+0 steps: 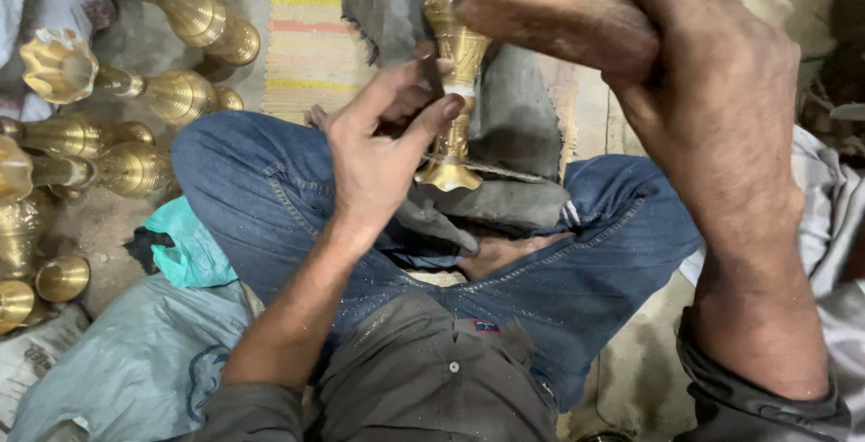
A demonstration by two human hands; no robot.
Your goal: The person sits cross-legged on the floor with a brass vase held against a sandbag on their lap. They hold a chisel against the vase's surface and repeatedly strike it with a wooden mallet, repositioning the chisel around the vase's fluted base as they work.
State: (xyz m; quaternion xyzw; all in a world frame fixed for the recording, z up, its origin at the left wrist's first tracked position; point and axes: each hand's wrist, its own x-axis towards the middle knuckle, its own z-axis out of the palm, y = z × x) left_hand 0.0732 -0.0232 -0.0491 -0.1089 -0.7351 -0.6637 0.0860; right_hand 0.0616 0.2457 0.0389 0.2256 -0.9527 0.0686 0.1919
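I sit cross-legged in blue jeans. A brass vase (455, 54) lies lengthwise on a dark grey cloth (518, 113) over my lap, its flared rim toward me. My left hand (383, 149) pinches a thin dark metal chisel (431, 71) between thumb and fingers, its tip against the vase's neck. My right hand (716, 104) is raised close to the camera, gripping a wooden mallet (550, 14) whose blurred head hangs above the vase.
Several finished brass vases (135, 91) lie on the concrete floor at the left. A teal cloth (189, 248) and a pale plastic sack (126, 361) sit by my left knee. A striped mat (311, 32) lies ahead, more fabric at the right.
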